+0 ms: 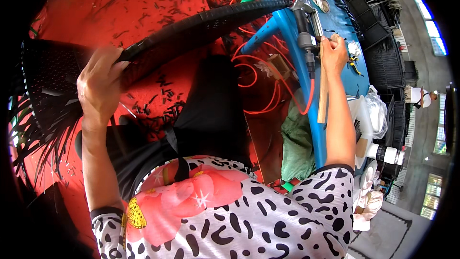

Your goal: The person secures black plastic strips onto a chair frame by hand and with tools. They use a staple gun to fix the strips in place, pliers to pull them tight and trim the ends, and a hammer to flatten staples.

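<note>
Patterned sleeves frame both hands: left hand (100,86) clenches the black woven panel (191,26), right hand (333,52) grips a wooden handle (323,96), which may slip near the air tool (303,19).

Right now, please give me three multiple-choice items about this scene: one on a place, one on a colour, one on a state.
1. Where does the wooden-handled hammer lie?
A. on the blue plastic table
B. on the red floor
C. on the person's lap

2. What colour is the thin hose running from the grey air tool?
A. green
B. orange
C. white

3. What is the left hand doing?
A. resting open on the floor
B. gripping the rim of the black woven plastic basket
C. holding the hammer

Answers:
1. A, since the hammer rests on the table top under the right hand.
2. B, since the hose loops orange over the red floor.
3. B, since its fingers curl round the basket's rim.
</note>
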`<state>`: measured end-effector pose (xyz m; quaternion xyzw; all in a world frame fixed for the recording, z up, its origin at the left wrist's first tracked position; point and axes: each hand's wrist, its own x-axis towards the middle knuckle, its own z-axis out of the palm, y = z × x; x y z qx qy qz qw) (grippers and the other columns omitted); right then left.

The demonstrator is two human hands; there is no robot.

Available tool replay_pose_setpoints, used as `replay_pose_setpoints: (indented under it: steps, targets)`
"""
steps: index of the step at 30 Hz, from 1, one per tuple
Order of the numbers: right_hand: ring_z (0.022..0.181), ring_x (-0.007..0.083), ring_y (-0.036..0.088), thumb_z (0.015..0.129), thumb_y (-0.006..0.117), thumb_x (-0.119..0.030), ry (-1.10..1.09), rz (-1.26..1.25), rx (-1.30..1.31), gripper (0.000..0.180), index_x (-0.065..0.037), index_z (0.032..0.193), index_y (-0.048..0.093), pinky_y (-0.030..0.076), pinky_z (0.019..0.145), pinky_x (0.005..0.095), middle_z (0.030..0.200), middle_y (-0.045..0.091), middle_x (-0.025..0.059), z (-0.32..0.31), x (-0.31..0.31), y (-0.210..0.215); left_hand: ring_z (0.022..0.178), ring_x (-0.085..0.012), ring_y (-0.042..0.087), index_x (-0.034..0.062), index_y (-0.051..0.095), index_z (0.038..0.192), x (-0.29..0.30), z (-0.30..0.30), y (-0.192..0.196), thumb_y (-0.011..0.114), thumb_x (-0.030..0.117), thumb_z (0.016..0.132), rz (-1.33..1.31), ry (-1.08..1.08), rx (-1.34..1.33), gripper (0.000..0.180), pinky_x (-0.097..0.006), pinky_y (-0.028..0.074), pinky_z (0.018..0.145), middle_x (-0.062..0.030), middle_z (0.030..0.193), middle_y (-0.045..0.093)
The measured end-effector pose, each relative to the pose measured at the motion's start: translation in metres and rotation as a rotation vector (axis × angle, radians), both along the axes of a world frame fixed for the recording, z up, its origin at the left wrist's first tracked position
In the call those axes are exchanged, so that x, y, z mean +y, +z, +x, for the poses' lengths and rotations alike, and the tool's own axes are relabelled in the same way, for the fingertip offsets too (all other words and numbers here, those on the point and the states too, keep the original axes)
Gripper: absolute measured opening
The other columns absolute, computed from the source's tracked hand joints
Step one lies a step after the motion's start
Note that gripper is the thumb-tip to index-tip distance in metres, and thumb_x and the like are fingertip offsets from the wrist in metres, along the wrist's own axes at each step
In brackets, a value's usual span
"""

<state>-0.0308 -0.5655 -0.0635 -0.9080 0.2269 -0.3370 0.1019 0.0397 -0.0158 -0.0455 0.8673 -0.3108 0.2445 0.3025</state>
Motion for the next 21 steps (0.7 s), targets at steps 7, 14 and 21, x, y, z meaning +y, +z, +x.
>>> replay_pose_setpoints:
  steps: [7, 14, 21]
  targets:
    - [0.095, 0.0374, 0.07, 0.086, 0.076, -0.036, -0.079, -0.095, 0.175, 0.049, -0.005, 0.122, 0.064, 0.054, 0.086, 0.0461, 0.103, 0.073, 0.0189, 0.002, -0.006, 0.007, 0.087, -0.0401, 0.065, -0.0019, 0.067, 0.105, -0.003, 0.002, 0.011, 0.071, -0.001, 0.083, -0.009, -0.039, 0.094, 0.023, -0.037, 0.053, 0.078, -0.0186, 0.097, 0.066]
    - [0.1, 0.0438, 0.068, 0.093, 0.068, -0.038, -0.193, -0.029, 0.512, 0.055, -0.002, 0.133, 0.056, 0.052, 0.089, 0.0502, 0.109, 0.069, 0.0285, -0.072, -0.021, -0.019, 0.085, -0.0395, 0.066, -0.0034, 0.067, 0.104, 0.0, -0.004, 0.015, 0.069, -0.005, 0.082, -0.014, -0.06, 0.082, 0.022, -0.035, 0.053, 0.077, -0.0175, 0.095, 0.066]
    - [0.095, 0.0392, 0.07, 0.099, 0.06, -0.03, -0.241, 0.418, 0.161, 0.042, -0.004, 0.132, 0.056, 0.053, 0.085, 0.0463, 0.104, 0.071, 0.023, -0.109, -0.063, -0.06, 0.085, -0.0392, 0.066, -0.0033, 0.066, 0.103, -0.003, -0.007, 0.015, 0.068, -0.008, 0.082, -0.015, -0.073, 0.062, 0.022, -0.038, 0.054, 0.076, -0.0175, 0.095, 0.066]
